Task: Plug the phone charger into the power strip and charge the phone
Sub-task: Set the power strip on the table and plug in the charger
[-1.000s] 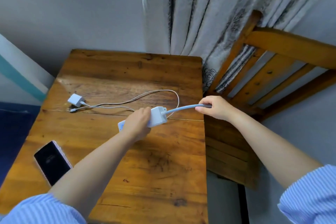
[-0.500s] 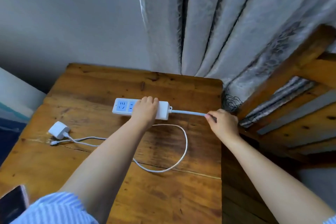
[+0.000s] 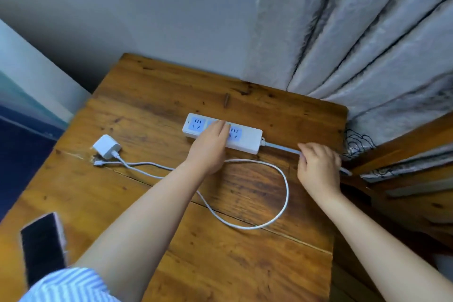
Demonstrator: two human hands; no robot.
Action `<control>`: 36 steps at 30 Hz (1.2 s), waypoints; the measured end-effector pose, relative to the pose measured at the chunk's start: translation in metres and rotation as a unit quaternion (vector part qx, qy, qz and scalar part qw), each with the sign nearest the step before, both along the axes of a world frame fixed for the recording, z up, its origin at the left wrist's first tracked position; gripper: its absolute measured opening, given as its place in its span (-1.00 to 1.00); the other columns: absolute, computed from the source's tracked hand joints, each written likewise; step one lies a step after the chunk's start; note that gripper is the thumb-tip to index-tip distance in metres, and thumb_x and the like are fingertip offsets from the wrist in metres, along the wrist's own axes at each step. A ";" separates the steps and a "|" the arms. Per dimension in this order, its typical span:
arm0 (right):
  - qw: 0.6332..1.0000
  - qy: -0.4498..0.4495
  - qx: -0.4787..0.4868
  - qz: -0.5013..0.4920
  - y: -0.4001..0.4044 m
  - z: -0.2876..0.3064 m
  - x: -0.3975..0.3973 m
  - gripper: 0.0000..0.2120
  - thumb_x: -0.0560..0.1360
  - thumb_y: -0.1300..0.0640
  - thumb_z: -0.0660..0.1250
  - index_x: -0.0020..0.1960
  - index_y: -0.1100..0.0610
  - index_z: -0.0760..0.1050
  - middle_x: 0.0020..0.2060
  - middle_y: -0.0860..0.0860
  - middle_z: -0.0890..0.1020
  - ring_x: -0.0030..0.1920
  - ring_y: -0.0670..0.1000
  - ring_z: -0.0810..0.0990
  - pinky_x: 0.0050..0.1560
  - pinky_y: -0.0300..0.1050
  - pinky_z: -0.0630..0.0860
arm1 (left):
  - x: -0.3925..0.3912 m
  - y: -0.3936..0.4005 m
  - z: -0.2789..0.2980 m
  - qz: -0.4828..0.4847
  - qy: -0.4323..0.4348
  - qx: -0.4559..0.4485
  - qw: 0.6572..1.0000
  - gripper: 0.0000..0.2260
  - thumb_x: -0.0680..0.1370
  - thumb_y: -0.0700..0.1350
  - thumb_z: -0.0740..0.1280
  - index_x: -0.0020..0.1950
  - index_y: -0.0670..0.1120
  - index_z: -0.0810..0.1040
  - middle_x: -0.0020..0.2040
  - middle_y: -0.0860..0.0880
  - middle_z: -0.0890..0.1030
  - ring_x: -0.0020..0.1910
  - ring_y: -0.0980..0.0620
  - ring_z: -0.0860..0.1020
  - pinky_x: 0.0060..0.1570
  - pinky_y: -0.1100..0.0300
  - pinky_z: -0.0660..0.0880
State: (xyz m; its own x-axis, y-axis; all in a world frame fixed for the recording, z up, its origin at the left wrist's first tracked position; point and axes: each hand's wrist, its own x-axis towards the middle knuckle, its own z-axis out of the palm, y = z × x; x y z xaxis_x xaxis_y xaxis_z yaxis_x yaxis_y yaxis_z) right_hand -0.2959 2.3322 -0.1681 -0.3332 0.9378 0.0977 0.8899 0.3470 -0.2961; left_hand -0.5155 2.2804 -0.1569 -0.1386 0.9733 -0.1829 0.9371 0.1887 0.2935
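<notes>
A white power strip (image 3: 221, 133) lies flat on the wooden table (image 3: 220, 265) toward twelve o'clock, its blue socket faces turned up and its long side running roughly nine to three. The left hand (image 3: 210, 147) rests on its middle with the fingers laid flat and released over the sockets — pressing down on it, not wrapped around it. From the strip's three o'clock end a grey power cord (image 3: 282, 147) leads off toward the table's edge, and the right hand (image 3: 318, 167) is clenched over it, the cord passing under the fingers and coming out again at the four o'clock side. The white charger plug (image 3: 106, 146) sits on the table at about nine o'clock, well apart from the strip and not in any socket. Its white charging cable (image 3: 284, 186) trails from it under the left forearm, loops wide toward three o'clock and curls back, the free connector end lying just beside the plug. The phone (image 3: 41, 249) lies dark screen up at seven o'clock, near the table's edge — nothing touches it. A grey curtain (image 3: 355, 44) hangs behind the table at one o'clock.
</notes>
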 end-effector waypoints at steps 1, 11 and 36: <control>0.999 0.025 0.031 0.028 -0.008 0.006 -0.013 -0.80 0.36 0.40 0.26 -0.07 0.32 0.59 -0.15 0.27 0.67 -0.08 0.27 0.62 0.02 0.19 0.50 | -0.010 -0.015 0.001 0.011 -0.005 0.035 0.999 -0.50 0.44 -0.35 0.26 0.37 -0.29 0.25 0.38 -0.27 0.35 0.36 -0.21 0.32 0.29 -0.03 0.36; 0.957 0.071 -0.084 0.268 -0.110 0.002 -0.176 -0.78 0.28 0.31 0.49 -0.09 0.30 0.59 -0.19 0.25 0.67 -0.13 0.24 0.63 -0.10 0.16 0.57 | -0.142 -0.143 -0.024 0.321 -0.019 0.058 0.945 -0.63 0.52 -0.37 0.16 0.33 -0.31 0.31 0.32 -0.28 0.40 0.33 -0.22 0.31 0.36 -0.02 0.25; 0.966 -0.164 -0.198 0.032 -0.091 0.028 -0.094 -0.69 0.47 0.21 0.20 0.19 0.15 0.48 0.15 0.11 0.57 0.17 0.13 0.46 0.18 0.06 0.43 | -0.098 -0.113 -0.062 0.100 -0.049 0.022 0.994 -0.57 0.59 -0.14 0.13 0.42 -0.25 0.20 0.49 -0.18 0.21 0.49 -0.11 0.09 0.47 -0.03 -0.04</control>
State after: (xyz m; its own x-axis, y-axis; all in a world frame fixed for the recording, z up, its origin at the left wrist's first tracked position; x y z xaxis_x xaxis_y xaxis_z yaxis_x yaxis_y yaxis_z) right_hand -0.3899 2.2412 -0.1397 -0.3433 0.8570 -0.3842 0.9390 0.3210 -0.1232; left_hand -0.6134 2.1671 -0.2194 -0.3132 0.9355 -0.1634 0.8491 0.3529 0.3930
